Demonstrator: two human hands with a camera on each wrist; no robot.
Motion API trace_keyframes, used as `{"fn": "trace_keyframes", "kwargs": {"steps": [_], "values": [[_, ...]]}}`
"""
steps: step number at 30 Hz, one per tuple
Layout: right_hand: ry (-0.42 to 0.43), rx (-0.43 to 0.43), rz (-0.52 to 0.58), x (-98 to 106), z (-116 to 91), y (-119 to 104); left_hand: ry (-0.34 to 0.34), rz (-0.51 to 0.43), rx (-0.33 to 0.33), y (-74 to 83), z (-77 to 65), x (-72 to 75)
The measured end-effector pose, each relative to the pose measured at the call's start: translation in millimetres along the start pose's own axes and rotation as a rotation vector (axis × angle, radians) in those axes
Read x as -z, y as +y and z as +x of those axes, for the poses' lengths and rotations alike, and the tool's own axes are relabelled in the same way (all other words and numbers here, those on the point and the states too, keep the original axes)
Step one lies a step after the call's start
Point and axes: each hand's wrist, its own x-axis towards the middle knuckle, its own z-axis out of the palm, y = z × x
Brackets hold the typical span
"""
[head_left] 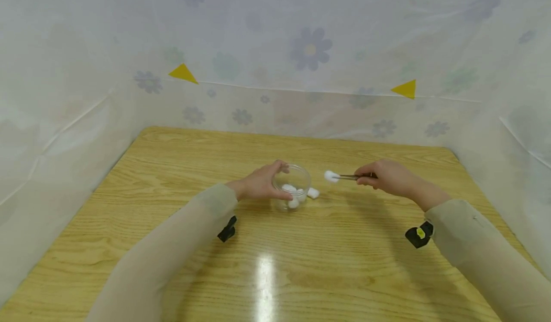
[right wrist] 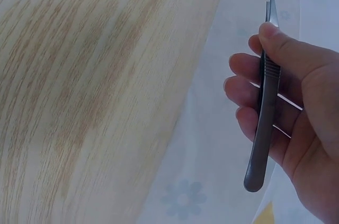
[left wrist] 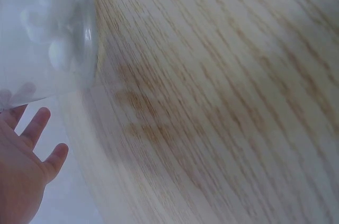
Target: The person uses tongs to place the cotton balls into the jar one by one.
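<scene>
My left hand (head_left: 261,183) grips a clear plastic jar (head_left: 297,174) by its rim, thumb on the near side and fingers on the far side. Several white cotton balls (left wrist: 62,52) lie at the bottom of the jar. Metal tweezers (right wrist: 267,91) are pinched between the thumb and fingers of my right hand (head_left: 389,177). Their tips hold one cotton ball (head_left: 331,176) in the air, to the right of the jar and apart from it. Another white cotton piece (head_left: 313,193) shows on the table just right of the jar.
The wooden table (head_left: 267,245) has a bright reflection near its front. A pale flowered sheet (head_left: 275,49) hangs behind and at both sides, with yellow triangles (head_left: 403,89) on the back part. Black wrist mounts (head_left: 419,234) sit under both sleeves.
</scene>
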Motion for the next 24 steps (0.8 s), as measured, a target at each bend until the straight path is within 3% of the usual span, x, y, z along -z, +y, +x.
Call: {"fn": "trace_keyframes", "kwargs": {"steps": [24], "values": [[0.026, 0.001, -0.003, 11, 8, -11, 0.005, -0.009, 0.010, 1.8, -1.4, 0.7]]}}
